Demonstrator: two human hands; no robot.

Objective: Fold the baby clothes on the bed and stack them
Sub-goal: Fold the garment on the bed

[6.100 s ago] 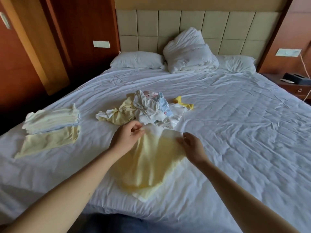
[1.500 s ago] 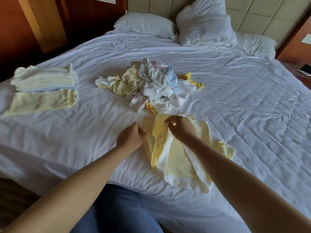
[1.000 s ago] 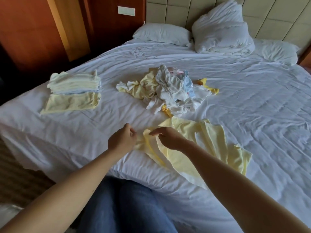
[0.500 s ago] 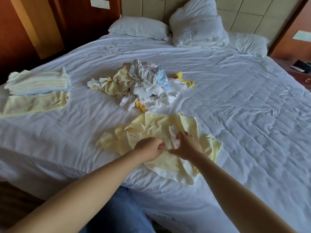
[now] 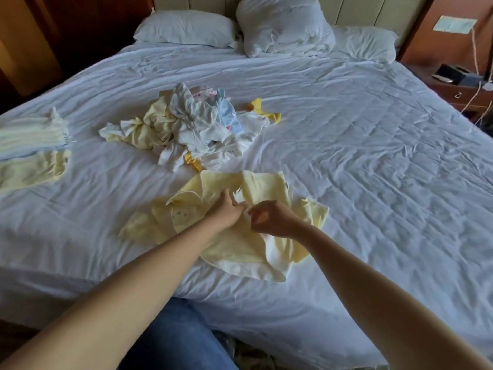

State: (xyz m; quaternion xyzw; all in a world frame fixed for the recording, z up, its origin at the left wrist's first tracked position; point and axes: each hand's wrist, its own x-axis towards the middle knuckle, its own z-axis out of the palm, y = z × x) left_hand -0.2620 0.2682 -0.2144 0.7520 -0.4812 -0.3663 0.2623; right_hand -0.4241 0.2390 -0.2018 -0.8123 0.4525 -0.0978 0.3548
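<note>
a wide bed under a creased white sheet fills the room, with a padded headboard and dark wood panelling behind it. near the middle of the mattress sits a loose heap of unfolded baby clothes, mostly white and pale yellow with a bit of light blue and pink in it, and one brighter yellow piece poking out on the heap's right.

just in front of the heap, towards the near edge of the bed, a pale yellow baby garment with white trim lies spread and rumpled on the sheet. both hands meet over its middle. the right hand has its fingers curled in, pinching a small bit of the cloth. the left hand touches the same spot with its thumb raised; it seems to be nipping the fabric too, though its fingertips are partly hidden.

well to the left of the heap is a stack of folded clothes, and a folded yellow piece lies flat just in front of that stack. beyond the heap, against the headboard, are a white pillow, a bundled white duvet and a second pillow. far right of the heap stands a wooden bedside table with a dark box on it. blue jeans show at the bed's near edge.
</note>
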